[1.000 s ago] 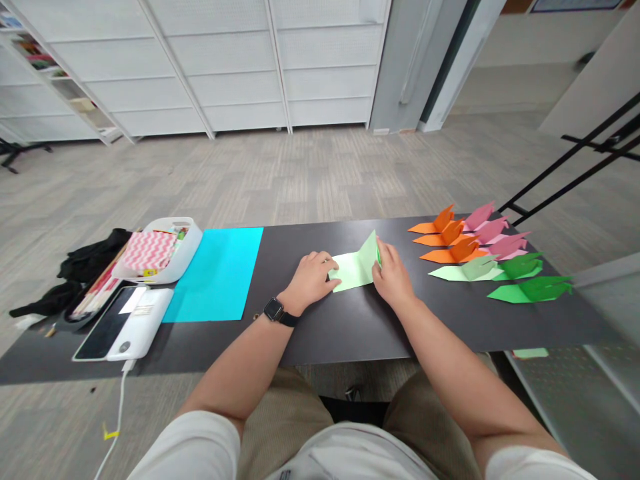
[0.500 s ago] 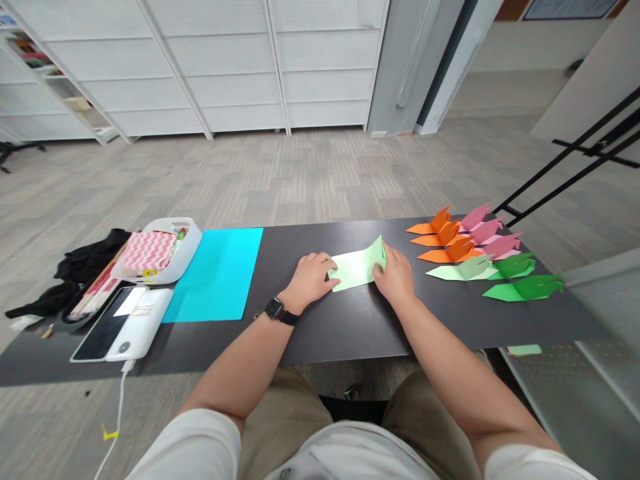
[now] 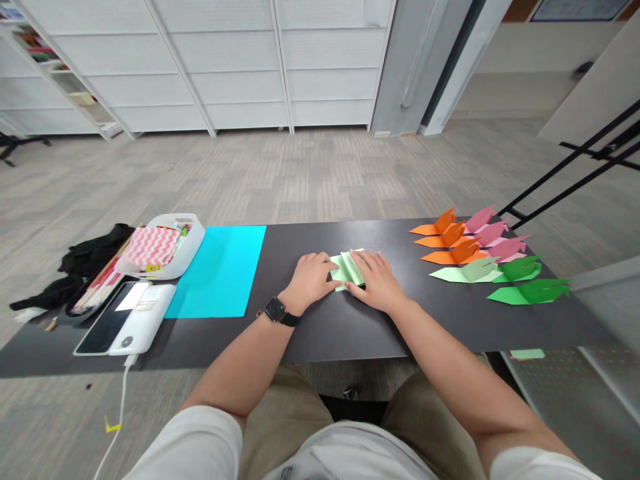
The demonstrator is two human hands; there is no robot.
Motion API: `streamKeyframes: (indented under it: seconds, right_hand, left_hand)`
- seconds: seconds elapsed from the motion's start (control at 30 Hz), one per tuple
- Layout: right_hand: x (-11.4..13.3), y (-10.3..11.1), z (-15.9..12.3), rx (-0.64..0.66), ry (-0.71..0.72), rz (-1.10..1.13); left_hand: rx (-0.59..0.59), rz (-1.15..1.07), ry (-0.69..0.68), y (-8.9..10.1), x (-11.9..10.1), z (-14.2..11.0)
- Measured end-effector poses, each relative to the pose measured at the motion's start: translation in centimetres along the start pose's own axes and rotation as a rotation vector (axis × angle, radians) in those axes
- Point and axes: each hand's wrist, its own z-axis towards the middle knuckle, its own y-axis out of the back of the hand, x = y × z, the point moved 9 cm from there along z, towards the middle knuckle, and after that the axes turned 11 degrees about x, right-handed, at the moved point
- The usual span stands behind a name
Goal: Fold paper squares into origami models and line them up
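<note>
A light green sheet of paper (image 3: 350,270) lies on the dark table in front of me, its right part folded over to the left with creases across it. At its left edge my left hand (image 3: 311,283), fingers bent, is closed on the paper and holds it in place. My right hand (image 3: 376,281) rests flat over the folded right part, open, fingers stretched out and thumb apart. The hands cover both side edges of the paper. To the right stand folded paper birds: orange (image 3: 453,252), pink (image 3: 507,249), pale green (image 3: 473,270) and green (image 3: 530,291).
Left of my hands lies a bright blue sheet (image 3: 220,273). Beyond it are a white basket (image 3: 190,247) with a pink patterned packet (image 3: 150,245), a phone (image 3: 107,327), a white power bank (image 3: 143,323) with a cable, and black cloth (image 3: 95,250).
My right hand has moved left, folding the raised right end of the paper over. It now lies flat on it. My left hand has stayed in place.
</note>
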Motion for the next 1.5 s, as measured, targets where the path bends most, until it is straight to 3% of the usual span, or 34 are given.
streamKeyframes:
  seconds: [0.3,0.57,0.73,1.23,1.5]
  right_hand:
    - [-0.2,0.3,-0.2,0.026,0.09,0.134]
    - [-0.9,-0.2,0.1,0.016,0.088,0.034]
    - [-0.8,-0.6,0.1,0.041,0.097,-0.024]
    - [-0.1,-1.5,0.5,0.112,0.112,-0.046]
    - [0.2,-1.7,0.6,0.128,0.132,-0.035]
  left_hand:
    - [0.022,0.001,-0.035,0.0,0.3,0.2]
    - [0.013,0.014,-0.013,0.0,0.6,0.2]
    - [0.071,0.036,0.007,0.0,0.4,0.2]
    - [0.068,0.015,0.017,0.5,0.7,0.3]
    - [0.081,0.013,0.098,0.6,1.1,0.1]
